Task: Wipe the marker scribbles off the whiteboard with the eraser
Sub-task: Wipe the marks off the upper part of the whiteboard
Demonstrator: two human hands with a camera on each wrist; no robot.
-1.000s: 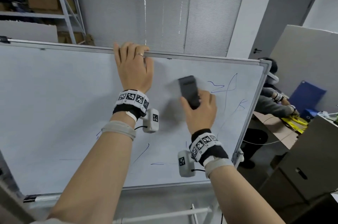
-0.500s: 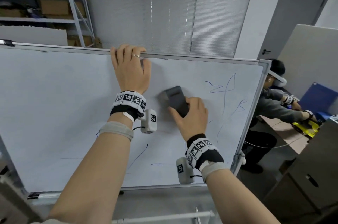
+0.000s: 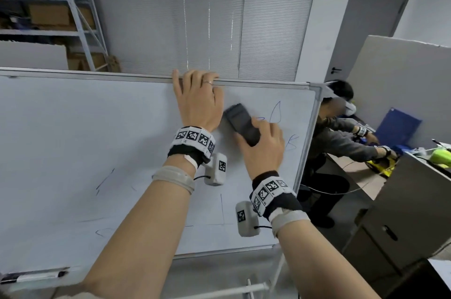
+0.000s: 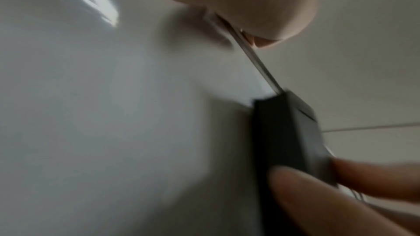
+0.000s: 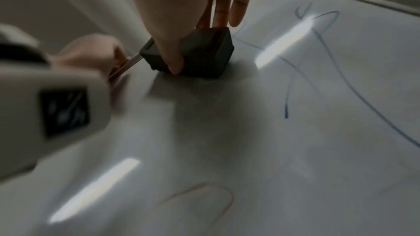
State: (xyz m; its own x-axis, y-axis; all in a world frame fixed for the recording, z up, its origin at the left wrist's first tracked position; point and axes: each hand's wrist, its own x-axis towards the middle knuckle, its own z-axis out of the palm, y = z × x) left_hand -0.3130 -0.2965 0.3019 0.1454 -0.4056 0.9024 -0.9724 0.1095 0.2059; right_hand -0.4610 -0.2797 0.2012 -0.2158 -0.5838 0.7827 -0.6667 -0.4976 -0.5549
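The whiteboard (image 3: 73,140) stands upright and fills the left of the head view. My right hand (image 3: 262,145) grips a dark grey eraser (image 3: 241,123) and presses it flat on the board, just right of my left wrist. In the right wrist view the eraser (image 5: 204,55) sits under thumb and fingers, with blue scribbles (image 5: 318,64) to its right. Blue scribbles (image 3: 277,113) also show near the board's right edge, and faint strokes (image 3: 105,179) lie lower down. My left hand (image 3: 197,101) hooks its fingers over the board's top frame. In the left wrist view the eraser (image 4: 288,135) is blurred.
Another person (image 3: 341,137) sits working at a desk just beyond the board's right edge. A grey cabinet (image 3: 402,213) stands at the right. A marker (image 3: 34,275) lies on the tray at the board's lower left. Shelving (image 3: 48,20) and blinds (image 3: 207,18) are behind the board.
The eraser moved left and down, then back up and right, and now lies close to my left wrist. The scribble's lower strokes are gone. My left hand kept its hold on the top frame.
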